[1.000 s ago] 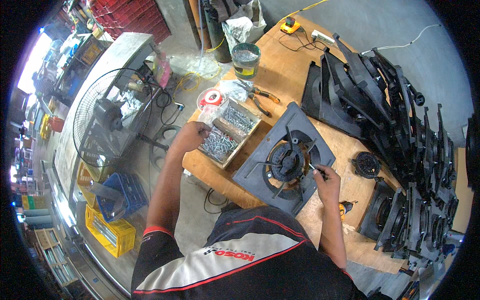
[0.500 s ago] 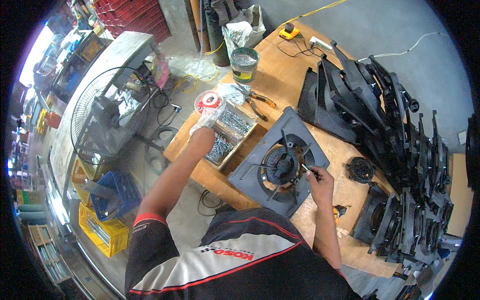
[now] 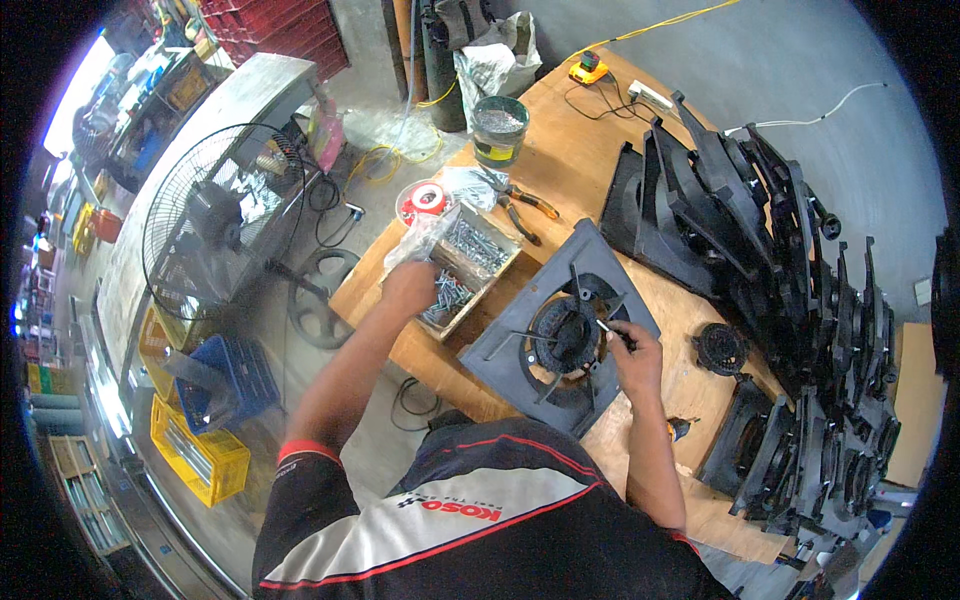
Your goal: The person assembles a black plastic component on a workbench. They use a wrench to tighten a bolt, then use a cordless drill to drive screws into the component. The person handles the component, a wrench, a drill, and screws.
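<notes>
A black cast gas burner stove top (image 3: 510, 350) lies on the wooden table in front of me, its round burner (image 3: 565, 333) at the middle. Over its right side, my right hand (image 3: 637, 362) pinches a small light-coloured screw (image 3: 603, 326). My left hand (image 3: 410, 290) is at the near compartment of a wooden box (image 3: 468, 312) holding loose screws (image 3: 452, 292); its fingertips are hidden, so their grip is unclear. More screws (image 3: 475, 245) fill the box's far compartment, and a crumpled clear plastic bag (image 3: 418, 240) hangs over its left edge.
Orange-handled pliers (image 3: 530, 205), a red-and-white tape roll (image 3: 425, 200) and a bucket (image 3: 498, 130) stand beyond the box. To the right are a loose burner part (image 3: 720, 347), a power drill (image 3: 682, 428) and stacked black stove tops (image 3: 720, 210). A floor fan (image 3: 215, 215) stands left.
My left hand has shifted slightly right and down, farther into the screw compartment. The right hand has moved a little left toward the burner, still with the screw.
</notes>
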Demonstrator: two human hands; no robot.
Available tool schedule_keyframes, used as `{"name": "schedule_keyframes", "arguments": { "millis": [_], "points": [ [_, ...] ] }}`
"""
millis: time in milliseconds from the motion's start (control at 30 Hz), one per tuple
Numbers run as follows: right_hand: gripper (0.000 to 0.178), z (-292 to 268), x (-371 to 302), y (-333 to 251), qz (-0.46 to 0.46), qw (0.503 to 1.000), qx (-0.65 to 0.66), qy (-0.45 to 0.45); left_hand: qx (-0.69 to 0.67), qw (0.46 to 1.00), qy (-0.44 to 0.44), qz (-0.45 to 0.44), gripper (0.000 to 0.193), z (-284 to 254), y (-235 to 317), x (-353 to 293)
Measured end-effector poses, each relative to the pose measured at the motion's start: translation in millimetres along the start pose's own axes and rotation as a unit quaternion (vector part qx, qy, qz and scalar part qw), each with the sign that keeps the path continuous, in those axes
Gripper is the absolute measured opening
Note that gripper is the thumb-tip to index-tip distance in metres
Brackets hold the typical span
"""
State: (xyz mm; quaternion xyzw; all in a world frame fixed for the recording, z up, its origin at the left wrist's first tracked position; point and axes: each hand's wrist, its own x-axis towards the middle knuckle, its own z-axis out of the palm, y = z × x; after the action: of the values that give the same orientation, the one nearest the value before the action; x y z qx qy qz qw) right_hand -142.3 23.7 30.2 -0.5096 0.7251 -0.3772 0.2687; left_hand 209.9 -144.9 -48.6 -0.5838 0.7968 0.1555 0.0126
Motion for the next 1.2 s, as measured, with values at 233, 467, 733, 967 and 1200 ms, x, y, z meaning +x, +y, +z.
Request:
{"name": "schedule_keyframes", "arguments": {
  "millis": [233,467,733,967,1200],
  "points": [
    [0.019,2.1,-3.1,14.8,-0.004,1.0,0.003,-0.004,-0.003,0.999,-0.032,-0.009,0.03,-5.2,4.6,1.3],
    [0.018,3.7,-5.0,14.8,0.042,0.998,0.048,-0.012,0.033,0.998,-0.042,-0.022,0.022,-4.9,7.1,1.7],
    [0.02,-2.0,8.2,29.4,0.04,0.999,0.001,-0.01,-0.041,0.998,-0.003,-0.053,0.029,-15.8,14.7,-1.0],
    [0.019,4.3,29.3,17.6,0.001,1.0,0.013,-0.007,-0.037,0.996,0.009,-0.08,0.028,-9.3,12.5,0.5],
    [0.02,11.4,38.4,30.1,-0.113,0.992,-0.032,0.036,-0.014,0.997,-0.055,0.051,0.035,-10.2,10.7,-4.6]
  ]
}}
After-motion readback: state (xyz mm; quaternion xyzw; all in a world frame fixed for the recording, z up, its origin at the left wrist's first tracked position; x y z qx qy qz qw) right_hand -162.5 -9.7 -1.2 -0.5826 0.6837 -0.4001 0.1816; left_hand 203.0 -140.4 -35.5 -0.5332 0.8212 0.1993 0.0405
